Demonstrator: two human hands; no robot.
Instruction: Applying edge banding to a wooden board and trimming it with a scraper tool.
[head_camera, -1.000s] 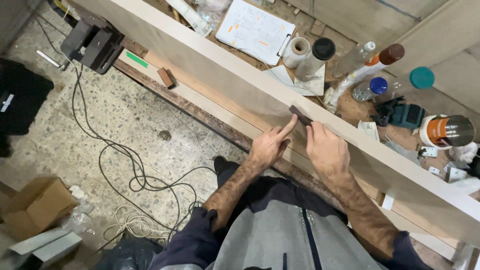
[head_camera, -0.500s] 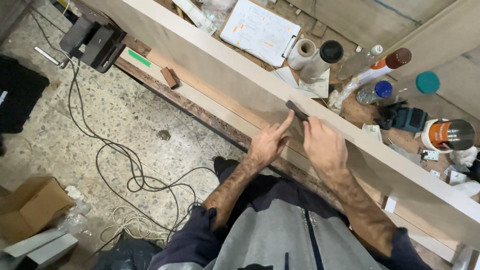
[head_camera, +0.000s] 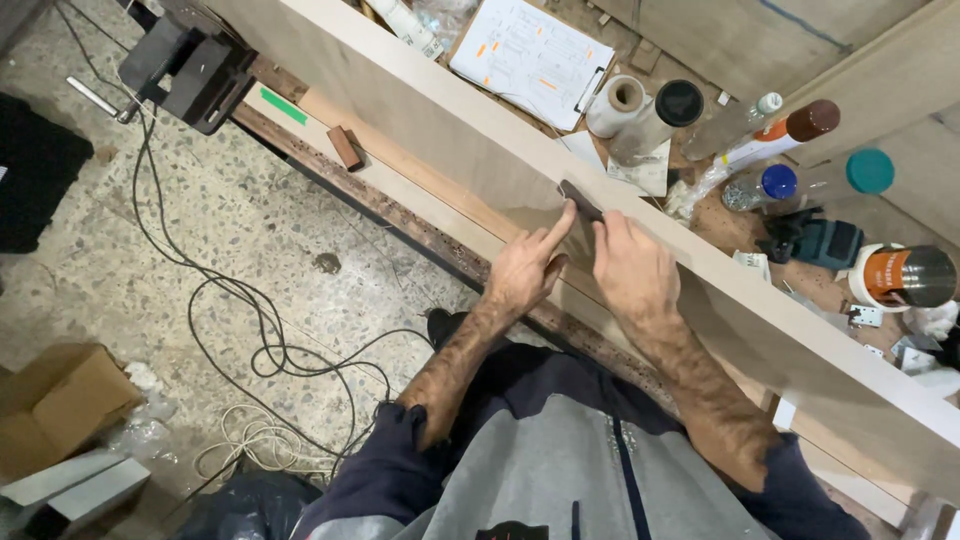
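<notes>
A long pale wooden panel (head_camera: 420, 110) stands on edge across the workbench, running from upper left to lower right. A small dark flat piece (head_camera: 580, 199) rests on its top edge. My left hand (head_camera: 525, 265) has its index finger stretched out onto the near end of that piece. My right hand (head_camera: 632, 268) pinches the same piece from the right side, its palm resting against the panel's face. Both forearms reach up from my grey and navy top.
Behind the panel lie a clipboard with papers (head_camera: 530, 55), a tape roll (head_camera: 617, 103), a dark-capped tube (head_camera: 660, 120), bottles (head_camera: 775, 140) and an orange-and-steel can (head_camera: 905, 277). A small brown block (head_camera: 346, 148) sits on the bench. Cables (head_camera: 250, 320), a cardboard box (head_camera: 55, 405) and a black tool (head_camera: 190, 65) occupy the floor.
Both hands and the dark piece have stayed at the same spot on the panel edge; only the view shifted slightly.
</notes>
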